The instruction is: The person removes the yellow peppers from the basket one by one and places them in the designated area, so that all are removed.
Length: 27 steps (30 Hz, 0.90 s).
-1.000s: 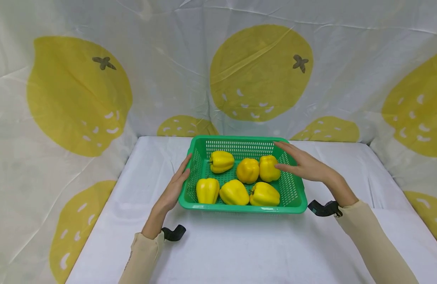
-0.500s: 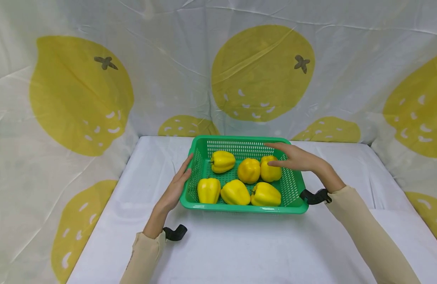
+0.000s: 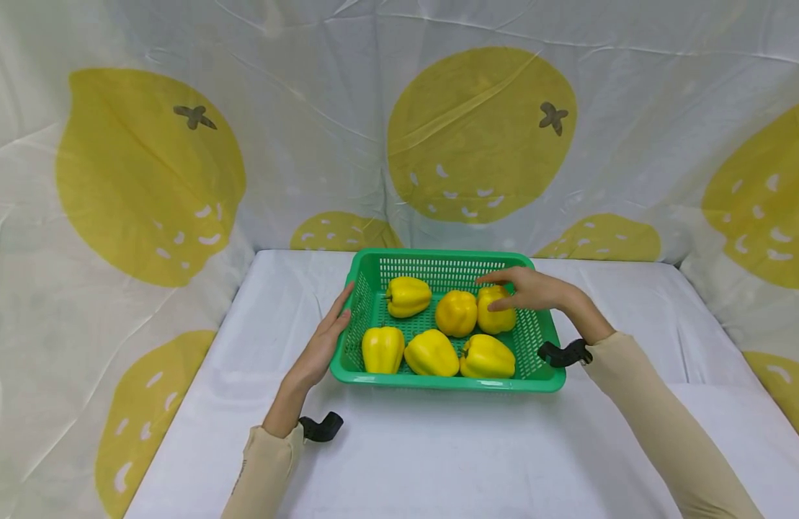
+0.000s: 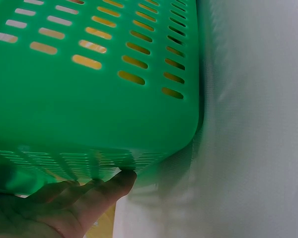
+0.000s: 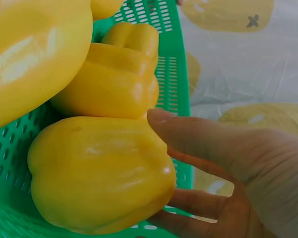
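Note:
Several yellow bell peppers (image 3: 431,352) lie in a green slotted plastic basket (image 3: 447,383). My left hand (image 3: 311,355) rests along the basket's left side, fingers extended; the left wrist view shows its fingertips against the slotted wall. Over the back right corner, my right hand (image 3: 538,290) reaches in around the rightmost back bell pepper (image 3: 496,318). In the right wrist view the thumb lies by that pepper's upper edge and the other fingers pass along its far side, spread apart from the thumb. Another bell pepper (image 3: 456,313) sits right beside it.
The basket stands on a table with a white cloth (image 3: 438,461), near the back. A white curtain (image 3: 308,108) printed with large lemons hangs behind and at both sides. Black camera mounts (image 3: 321,427) sit on both wrists.
My right hand has moved left and then down, from the basket's right rim to the rightmost back bell pepper. The left hand stays at the basket's side.

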Motion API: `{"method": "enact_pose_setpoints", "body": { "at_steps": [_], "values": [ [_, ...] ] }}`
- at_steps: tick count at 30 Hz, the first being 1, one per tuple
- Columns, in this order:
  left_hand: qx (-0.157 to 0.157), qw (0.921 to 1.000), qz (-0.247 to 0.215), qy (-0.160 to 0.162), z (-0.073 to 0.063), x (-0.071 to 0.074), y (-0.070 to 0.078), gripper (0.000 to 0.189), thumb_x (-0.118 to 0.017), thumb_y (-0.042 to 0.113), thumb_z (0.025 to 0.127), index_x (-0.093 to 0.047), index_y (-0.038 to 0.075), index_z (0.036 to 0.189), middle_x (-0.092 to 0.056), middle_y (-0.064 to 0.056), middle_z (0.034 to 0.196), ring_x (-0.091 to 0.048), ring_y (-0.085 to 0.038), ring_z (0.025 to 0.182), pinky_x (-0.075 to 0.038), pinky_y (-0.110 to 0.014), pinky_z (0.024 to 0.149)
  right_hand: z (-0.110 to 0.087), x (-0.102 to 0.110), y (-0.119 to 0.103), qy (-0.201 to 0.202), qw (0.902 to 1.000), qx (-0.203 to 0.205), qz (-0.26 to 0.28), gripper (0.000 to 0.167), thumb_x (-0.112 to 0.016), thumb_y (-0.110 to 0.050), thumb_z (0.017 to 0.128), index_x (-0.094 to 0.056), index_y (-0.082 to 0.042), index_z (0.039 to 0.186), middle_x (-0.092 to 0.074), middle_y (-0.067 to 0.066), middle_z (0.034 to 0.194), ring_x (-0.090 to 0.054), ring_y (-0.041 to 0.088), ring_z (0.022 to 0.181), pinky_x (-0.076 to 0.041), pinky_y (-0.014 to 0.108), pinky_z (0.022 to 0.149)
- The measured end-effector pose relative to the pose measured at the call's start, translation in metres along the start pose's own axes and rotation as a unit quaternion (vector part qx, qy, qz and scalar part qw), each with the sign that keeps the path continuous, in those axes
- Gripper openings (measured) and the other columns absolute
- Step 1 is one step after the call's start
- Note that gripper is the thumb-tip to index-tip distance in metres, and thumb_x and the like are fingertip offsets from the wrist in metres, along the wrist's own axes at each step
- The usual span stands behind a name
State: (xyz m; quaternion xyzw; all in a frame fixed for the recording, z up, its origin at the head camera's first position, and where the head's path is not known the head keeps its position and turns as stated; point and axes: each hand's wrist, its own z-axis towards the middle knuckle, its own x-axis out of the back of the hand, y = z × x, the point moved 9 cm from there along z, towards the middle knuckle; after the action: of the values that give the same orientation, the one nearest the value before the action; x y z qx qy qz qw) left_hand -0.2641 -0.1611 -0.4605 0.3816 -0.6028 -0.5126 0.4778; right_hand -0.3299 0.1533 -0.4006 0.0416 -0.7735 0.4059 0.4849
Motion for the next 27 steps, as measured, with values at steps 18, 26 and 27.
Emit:
{"method": "enact_pose_setpoints", "body": {
  "at_steps": [18,26,27],
  "values": [
    [-0.003,0.9999,-0.010,-0.006,-0.001,0.000,0.001,0.054,-0.025,0.033,0.115,-0.010,0.033,0.167,-0.001,0.004,0.176,0.002,-0.027,0.163,0.000,-0.065,0.128,0.012,-0.006,0.001,0.012,0.9988,-0.017,-0.044,0.053,-0.080,-0.020,0.092,-0.063,0.001,0.138,-0.064,0.021,0.139,-0.059,0.039,0.127,-0.052,0.054,0.104],
    [-0.002,0.9999,-0.008,-0.006,0.000,0.000,0.000,0.054,-0.025,0.033,0.116,-0.010,0.033,0.168,-0.001,0.004,0.176,0.002,-0.027,0.163,0.000,-0.065,0.128,0.013,-0.002,-0.003,0.034,0.9965,-0.027,-0.071,0.043,-0.080,-0.019,0.092,-0.068,-0.001,0.129,-0.069,0.017,0.130,-0.062,0.033,0.115,-0.054,0.049,0.098],
    [-0.002,1.0000,-0.007,-0.005,0.000,0.000,0.000,0.054,-0.025,0.033,0.116,-0.010,0.033,0.168,-0.001,0.004,0.176,0.002,-0.027,0.163,0.000,-0.065,0.128,0.012,-0.001,-0.002,0.037,0.9966,-0.031,-0.067,0.043,-0.080,-0.018,0.092,-0.068,-0.001,0.129,-0.068,0.017,0.130,-0.062,0.032,0.114,-0.055,0.049,0.097]
  ]
}}
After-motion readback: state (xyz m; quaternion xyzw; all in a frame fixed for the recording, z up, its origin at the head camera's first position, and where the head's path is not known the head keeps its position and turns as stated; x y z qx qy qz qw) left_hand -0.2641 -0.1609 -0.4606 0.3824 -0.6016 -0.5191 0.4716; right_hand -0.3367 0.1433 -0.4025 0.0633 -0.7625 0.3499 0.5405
